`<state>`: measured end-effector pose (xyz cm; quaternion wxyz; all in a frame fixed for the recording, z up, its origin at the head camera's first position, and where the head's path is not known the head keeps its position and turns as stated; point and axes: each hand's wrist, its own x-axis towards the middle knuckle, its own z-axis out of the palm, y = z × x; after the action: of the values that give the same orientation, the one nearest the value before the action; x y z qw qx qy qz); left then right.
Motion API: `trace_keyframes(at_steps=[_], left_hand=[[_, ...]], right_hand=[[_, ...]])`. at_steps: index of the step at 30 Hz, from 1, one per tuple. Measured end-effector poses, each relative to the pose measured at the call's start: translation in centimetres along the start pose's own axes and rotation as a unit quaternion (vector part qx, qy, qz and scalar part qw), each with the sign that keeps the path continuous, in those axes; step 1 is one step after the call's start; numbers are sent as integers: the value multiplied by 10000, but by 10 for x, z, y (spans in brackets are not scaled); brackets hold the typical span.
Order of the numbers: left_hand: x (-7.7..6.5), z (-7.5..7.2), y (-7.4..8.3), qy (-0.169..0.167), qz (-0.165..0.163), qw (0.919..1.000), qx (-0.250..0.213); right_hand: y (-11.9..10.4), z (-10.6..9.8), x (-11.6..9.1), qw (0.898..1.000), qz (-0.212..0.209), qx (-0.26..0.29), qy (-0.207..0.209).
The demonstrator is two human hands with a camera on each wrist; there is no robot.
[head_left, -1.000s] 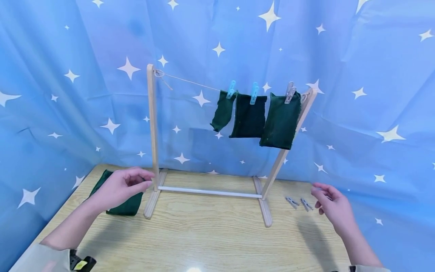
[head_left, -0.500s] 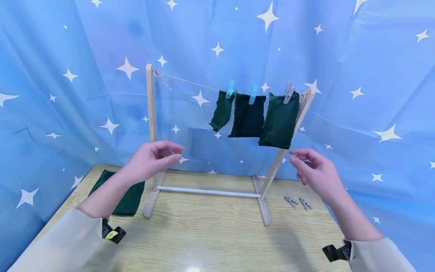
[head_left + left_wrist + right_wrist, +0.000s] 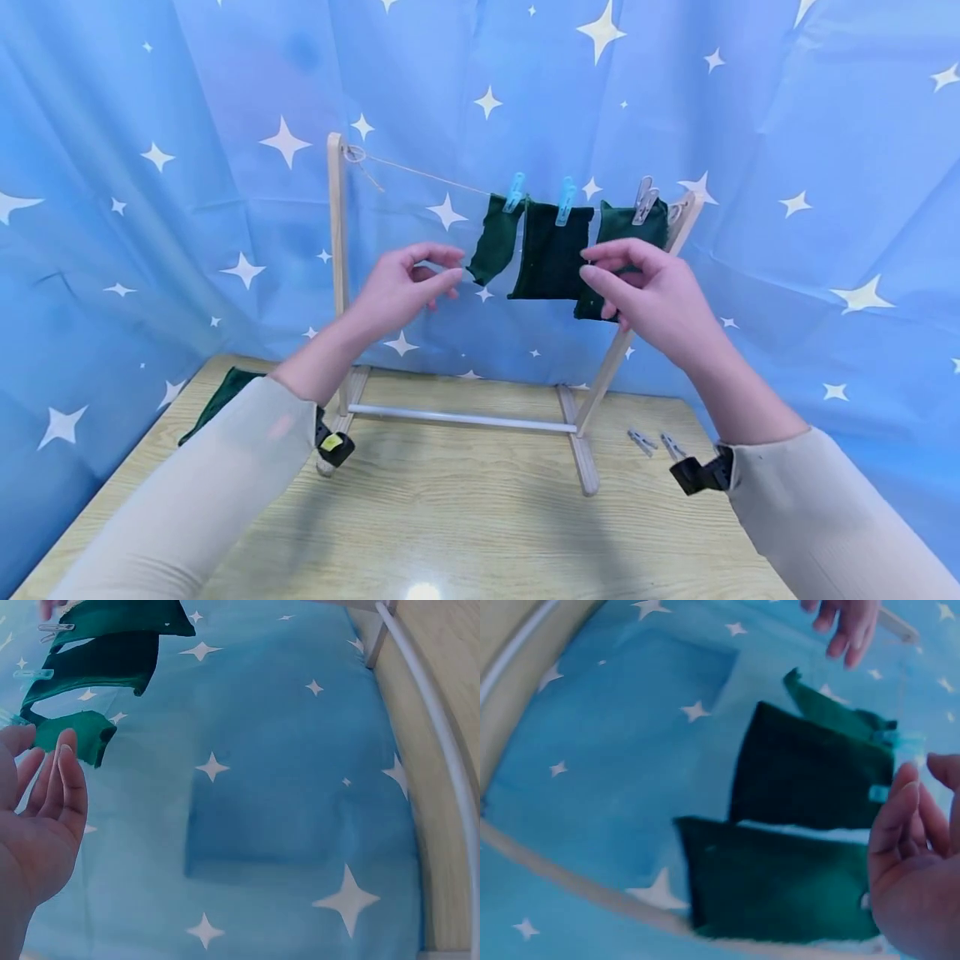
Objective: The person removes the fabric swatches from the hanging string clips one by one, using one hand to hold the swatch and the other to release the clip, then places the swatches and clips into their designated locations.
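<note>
Three dark green cloths hang from a string point(image 3: 427, 175) on a small wooden drying rack point(image 3: 337, 233). Blue clothespins grip the narrow left cloth point(image 3: 497, 242) and the middle cloth point(image 3: 547, 262); these are the left blue clothespin point(image 3: 514, 192) and the middle blue clothespin point(image 3: 565, 202). A grey clothespin point(image 3: 643, 204) holds the right cloth point(image 3: 618, 221). My left hand point(image 3: 408, 287) hovers beside the narrow cloth's lower edge, fingers loosely bent and holding nothing. Bare too, my right hand point(image 3: 652, 292) is raised before the right cloth, covering part of it.
Another green cloth point(image 3: 225, 400) lies on the wooden table point(image 3: 450, 517) at the left, partly behind my sleeve. Two grey clothespins lie at the right, one clothespin point(image 3: 642, 442) beside the other. A white bar point(image 3: 461, 418) joins the rack's feet. Behind hangs a blue star-patterned curtain point(image 3: 187, 233).
Both hands have risen from near the table and moved inward toward the hanging cloths. The cloths and clothespins keep their places on the string.
</note>
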<state>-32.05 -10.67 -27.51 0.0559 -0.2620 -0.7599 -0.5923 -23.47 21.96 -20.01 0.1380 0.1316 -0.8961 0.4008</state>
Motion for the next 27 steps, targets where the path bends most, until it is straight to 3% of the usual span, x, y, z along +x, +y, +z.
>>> trace_keyframes(at_steps=[6, 15, 27], left_hand=[[26, 14, 7, 185, 73, 9995, -245], [53, 34, 12, 218, -22, 9954, -937], [62, 45, 16, 609, -149, 9907, -1208]], right_hand=[[-30, 7, 19, 9997, -250, -13, 21], [-54, 17, 39, 9986, -500, -35, 174], [-70, 32, 62, 9986, -510, 49, 110]])
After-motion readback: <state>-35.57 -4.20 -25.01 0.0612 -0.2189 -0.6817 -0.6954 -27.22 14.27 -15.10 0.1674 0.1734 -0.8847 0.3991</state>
